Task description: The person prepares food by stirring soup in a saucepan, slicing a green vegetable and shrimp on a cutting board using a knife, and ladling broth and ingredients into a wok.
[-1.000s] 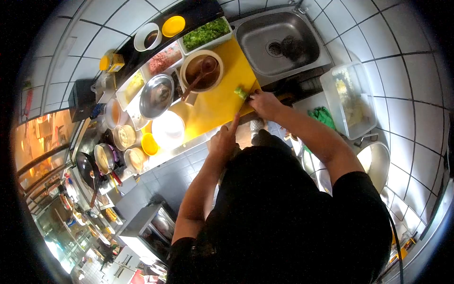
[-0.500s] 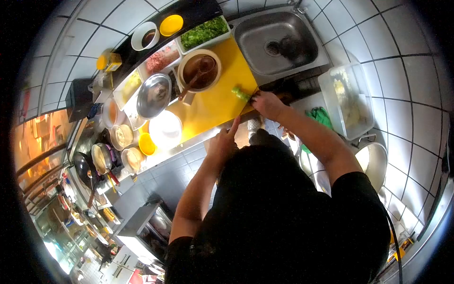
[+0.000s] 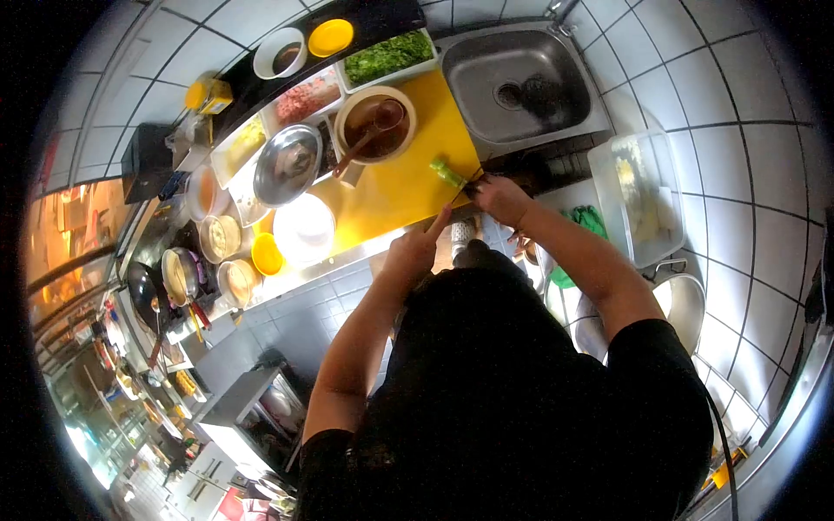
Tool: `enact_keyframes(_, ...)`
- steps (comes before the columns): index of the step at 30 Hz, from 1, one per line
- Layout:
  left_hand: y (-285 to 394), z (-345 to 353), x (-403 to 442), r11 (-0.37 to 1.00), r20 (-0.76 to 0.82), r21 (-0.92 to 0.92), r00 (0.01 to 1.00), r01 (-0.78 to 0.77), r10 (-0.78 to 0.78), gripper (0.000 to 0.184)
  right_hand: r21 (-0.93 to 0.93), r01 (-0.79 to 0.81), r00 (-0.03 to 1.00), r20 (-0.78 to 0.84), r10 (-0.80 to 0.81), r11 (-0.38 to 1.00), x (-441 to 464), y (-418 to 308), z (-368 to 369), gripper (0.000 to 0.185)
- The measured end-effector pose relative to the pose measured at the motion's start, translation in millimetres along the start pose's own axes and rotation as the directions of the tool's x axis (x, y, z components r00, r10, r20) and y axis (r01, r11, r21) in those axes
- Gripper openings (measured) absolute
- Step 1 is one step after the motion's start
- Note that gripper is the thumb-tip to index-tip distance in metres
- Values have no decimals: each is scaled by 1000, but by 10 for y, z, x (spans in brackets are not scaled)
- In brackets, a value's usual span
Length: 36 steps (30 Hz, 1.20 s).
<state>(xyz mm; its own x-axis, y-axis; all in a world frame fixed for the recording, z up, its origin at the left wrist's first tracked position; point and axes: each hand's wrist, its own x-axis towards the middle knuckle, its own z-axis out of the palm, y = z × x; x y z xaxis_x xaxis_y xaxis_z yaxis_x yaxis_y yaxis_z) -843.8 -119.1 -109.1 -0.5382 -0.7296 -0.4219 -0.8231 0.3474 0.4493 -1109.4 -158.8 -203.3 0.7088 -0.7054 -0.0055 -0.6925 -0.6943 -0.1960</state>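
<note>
On the yellow cutting board [image 3: 373,204], near its right end, lies a light-green piece of vegetable [image 3: 447,173]. My right hand [image 3: 502,201] is closed at the vegetable's near right end, its fingertips bunched at the board's edge. My left hand [image 3: 412,253] is closed at the board's front edge, index finger stretched toward the vegetable. From that fingertip a thin, dark knife blade [image 3: 459,194] appears to run up between the two hands; its handle is hidden in my left hand. The vegetable's exact kind is too small to tell.
Behind the board stand a pot of brown sauce [image 3: 382,143] with a ladle, a tub of chopped greens [image 3: 388,59] and a tub of pink bits [image 3: 307,98]. A metal lid [image 3: 287,165] and white bowl [image 3: 304,229] are left. The sink [image 3: 517,82] and clear bin [image 3: 638,200] are right.
The view has shifted slightly, so the counter sits a little further right and lower. Both hands keep nearly the same places around the vegetable, my left fingertip slightly closer to it.
</note>
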Motion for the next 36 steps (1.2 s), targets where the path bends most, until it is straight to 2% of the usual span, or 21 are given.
enact_keyframes(1,10,-21,9,1000,-30,-16,999,-15,14,84,6,-15,1000,8,15,1000,16,4,-38,13)
enact_keyframes(4,-4,-98,-204,987,70,-9,985,158,-157,83,4,49,990,-130,-48,999,63,37,-136,25)
enact_keyframes(7,-248,85,-569,976,-193,-173,967,134,-167,81,256,-142,990,38,137,956,199,-8,-377,36)
enact_keyframes(10,-242,43,-731,940,-230,-242,927,240,-296,80,348,-277,961,121,250,896,330,-79,-638,46)
enact_keyframes(14,-421,363,-753,878,-323,-455,891,148,-318,75,452,-312,946,71,315,835,437,-120,-515,73)
enact_keyframes(16,-460,481,-698,772,-270,-625,896,116,-354,75,482,-347,927,45,373,805,517,-159,-572,86)
enact_keyframes(18,-442,525,-661,601,-149,-785,896,150,-418,75,436,-382,924,182,336,815,624,-100,-710,91)
enact_keyframes(20,-231,388,-619,360,58,-898,879,252,-472,75,365,-377,917,274,288,851,736,-39,-766,95)
enact_keyframes(21,-241,539,-554,179,71,-967,868,181,-492,75,319,-351,918,301,256,881,788,-5,-748,97)
enact_keyframes(24,-137,575,-438,125,21,-988,886,89,-463,75,241,-280,916,357,183,929,903,51,-705,98)
enact_keyframes(27,-281,1038,-267,313,-135,-949,884,15,-448,78,236,-273,903,398,164,933,944,36,-687,96)
enact_keyframes(30,-205,1067,-223,328,-106,-943,890,51,-444,76,299,-350,888,408,213,888,947,-33,-695,92)
enact_keyframes(34,10,795,-244,161,2,-984,896,82,-445,77,402,-406,891,376,256,821,916,-118,-749,90)
enact_keyframes(36,-22,860,-275,227,-85,-974,909,11,-409,77,452,-389,916,280,286,803,868,-173,-659,87)
